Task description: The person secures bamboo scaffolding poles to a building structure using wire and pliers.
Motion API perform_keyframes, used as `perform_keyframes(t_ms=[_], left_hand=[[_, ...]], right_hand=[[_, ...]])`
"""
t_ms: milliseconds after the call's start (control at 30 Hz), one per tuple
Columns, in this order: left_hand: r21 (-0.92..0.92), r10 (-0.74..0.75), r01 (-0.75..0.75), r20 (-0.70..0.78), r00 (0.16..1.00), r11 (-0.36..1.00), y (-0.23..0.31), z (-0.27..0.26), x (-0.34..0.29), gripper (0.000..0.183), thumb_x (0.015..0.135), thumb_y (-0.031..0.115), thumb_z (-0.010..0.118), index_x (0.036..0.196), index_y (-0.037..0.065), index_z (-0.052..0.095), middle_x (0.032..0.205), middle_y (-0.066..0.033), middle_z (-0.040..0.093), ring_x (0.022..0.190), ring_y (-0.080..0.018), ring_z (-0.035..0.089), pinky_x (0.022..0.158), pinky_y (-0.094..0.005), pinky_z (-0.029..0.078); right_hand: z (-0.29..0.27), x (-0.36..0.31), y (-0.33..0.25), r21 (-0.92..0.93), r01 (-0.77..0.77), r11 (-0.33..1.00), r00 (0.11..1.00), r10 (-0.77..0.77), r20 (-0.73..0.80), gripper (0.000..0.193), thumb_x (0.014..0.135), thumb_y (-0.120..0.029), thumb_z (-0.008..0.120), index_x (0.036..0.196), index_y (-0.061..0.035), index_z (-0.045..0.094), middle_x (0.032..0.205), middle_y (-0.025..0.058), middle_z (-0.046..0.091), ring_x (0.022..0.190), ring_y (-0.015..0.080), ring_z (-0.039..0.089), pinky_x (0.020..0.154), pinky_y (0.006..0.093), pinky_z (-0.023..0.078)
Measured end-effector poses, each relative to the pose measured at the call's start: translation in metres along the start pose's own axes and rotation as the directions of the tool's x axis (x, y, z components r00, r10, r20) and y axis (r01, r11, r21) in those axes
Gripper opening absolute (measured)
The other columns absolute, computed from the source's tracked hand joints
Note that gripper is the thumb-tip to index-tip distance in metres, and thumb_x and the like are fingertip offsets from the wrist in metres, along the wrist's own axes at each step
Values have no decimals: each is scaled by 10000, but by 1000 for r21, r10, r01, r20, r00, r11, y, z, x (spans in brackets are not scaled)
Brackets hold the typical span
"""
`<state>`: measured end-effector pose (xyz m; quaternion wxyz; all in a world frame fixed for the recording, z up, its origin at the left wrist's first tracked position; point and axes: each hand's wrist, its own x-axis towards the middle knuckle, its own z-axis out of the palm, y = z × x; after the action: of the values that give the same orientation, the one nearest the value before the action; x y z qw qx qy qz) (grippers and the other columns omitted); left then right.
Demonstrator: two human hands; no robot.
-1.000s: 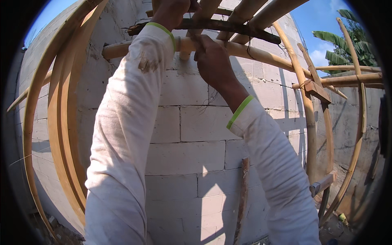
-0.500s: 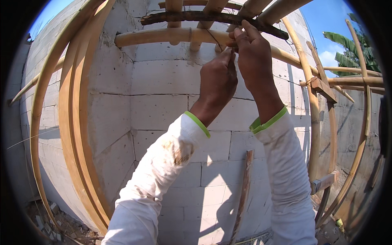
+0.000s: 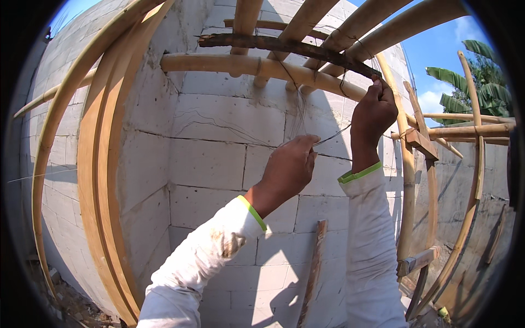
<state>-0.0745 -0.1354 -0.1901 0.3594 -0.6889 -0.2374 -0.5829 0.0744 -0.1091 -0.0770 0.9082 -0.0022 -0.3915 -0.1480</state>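
My left hand (image 3: 287, 168) is closed on a bundle of thin dark wire (image 3: 333, 134), in front of the block wall. Loose strands fan out from that fist to the left and upward, and a darker length runs right toward my other wrist. Higher up, my right hand (image 3: 374, 116) is pinched closed at the right end of a dark, rough wooden strip (image 3: 273, 45); what lies between its fingertips is hidden. The strip crosses under several bamboo poles (image 3: 311, 19). Just below it runs a horizontal bamboo pole (image 3: 219, 63) with wire ties looped around it.
A white block wall (image 3: 210, 161) stands close ahead. Tall timber boards (image 3: 104, 164) and a bent-looking bamboo pole (image 3: 46, 158) rise at left. More bamboo scaffolding (image 3: 407, 191) stands at right. A narrow wooden stick (image 3: 313, 273) leans low against the wall.
My hands, together at the horizontal bamboo before, are now apart. The left has come down with the wire; the right has moved right to the strip's end. The view has tilted upward.
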Motion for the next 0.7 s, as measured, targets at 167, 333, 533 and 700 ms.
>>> perform_keyframes(t_ms=[167,333,533,700], left_hand=[[-34,-47,48,34,998,998,-16,-7,5,198,872,58,649,1061,0,635,890,-171,673,767,-326,657,700,-371,518],[-47,71,-72,-32,997,996,-31,-4,28,145,911,111,625,986,-9,657,874,-163,670,736,-315,639,678,-361,503],[-204,-117,130,76,990,970,-50,-16,55,211,970,161,534,1003,-17,641,700,-127,581,610,-208,516,624,-349,436],[-256,-259,289,142,955,922,-81,-25,65,290,984,238,490,1000,-2,651,646,-56,505,605,-135,452,620,-319,411]], right_hand=[[11,34,27,-179,170,969,963,-202,-178,287,899,-163,535,1059,20,687,909,182,707,800,293,693,742,374,525],[45,64,26,-279,164,946,965,-212,-155,260,847,-165,584,1036,-44,714,871,149,714,766,289,698,697,382,531],[63,65,1,-361,189,913,956,-256,-146,270,869,-198,568,1035,-38,708,826,146,695,749,313,681,693,393,533],[84,40,6,-310,288,906,943,-325,-75,372,898,-169,530,1163,70,634,1030,232,667,914,352,659,819,397,514]])
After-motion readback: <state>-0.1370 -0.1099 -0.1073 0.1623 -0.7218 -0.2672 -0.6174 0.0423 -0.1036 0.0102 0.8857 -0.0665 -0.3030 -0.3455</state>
